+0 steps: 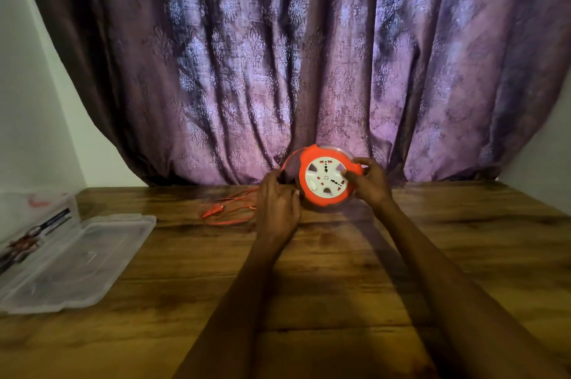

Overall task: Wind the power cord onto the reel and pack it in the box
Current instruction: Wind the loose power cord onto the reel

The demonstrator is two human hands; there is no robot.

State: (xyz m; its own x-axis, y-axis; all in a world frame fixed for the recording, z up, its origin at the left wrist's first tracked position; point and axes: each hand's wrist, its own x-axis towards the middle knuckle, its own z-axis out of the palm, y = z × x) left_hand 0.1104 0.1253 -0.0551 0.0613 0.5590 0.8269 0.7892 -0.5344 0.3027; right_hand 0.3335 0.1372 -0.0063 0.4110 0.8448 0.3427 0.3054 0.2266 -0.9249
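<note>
Winding's underway: the orange cord reel [327,181] is held upright over the far middle of the counter [340,270], right hand [369,182] with fingers curled on its rim, left hand [278,202] pinching the orange power cord [230,212] feeding in. I'd keep light tension and guide the turns evenly. The loose cord and plug lie just left. The clear plastic box [37,218] with its lid [77,261] sits well apart at the left edge, with loads of room between.

Purple curtain [309,63] behind – wooden table [309,286]
</note>
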